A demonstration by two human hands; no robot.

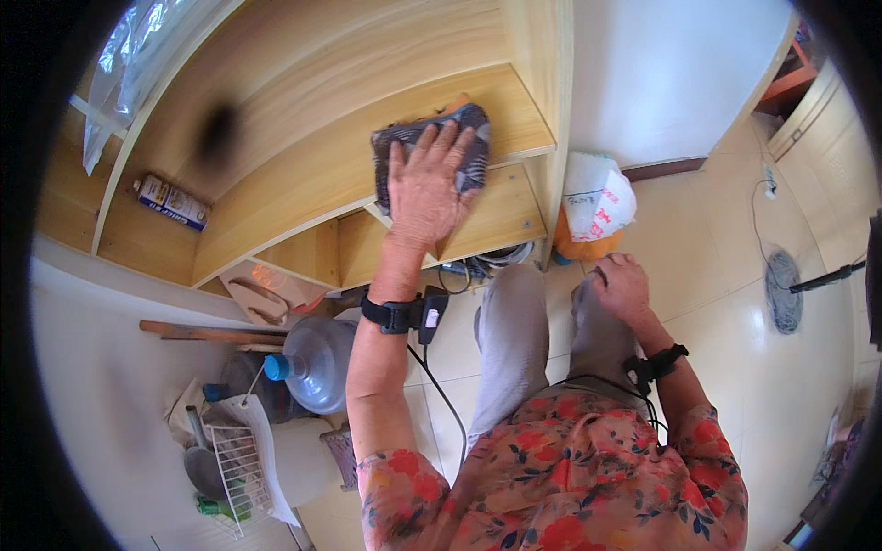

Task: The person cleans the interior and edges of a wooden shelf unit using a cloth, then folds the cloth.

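Observation:
My left hand (428, 180) lies flat, fingers spread a little, on a dark patterned cloth (474, 155) that rests on a wooden cabinet shelf (296, 186). A bit of orange shows at the cloth's far edge. Whether the fingers grip the fabric is hidden, as the palm faces down. On my knee at the right rests my right hand (622, 286), its fingers loosely bent; nothing is seen in it. Black straps with cables are around both forearms.
A can with writing (171, 201) lies in the left compartment. Below the shelf are open compartments and coiled cables (506, 255). Large water bottles (320, 365) and a white wire rack (238, 475) stand at left. A white bag (598, 200) is beside the cabinet; a stand base (784, 293) is farther right.

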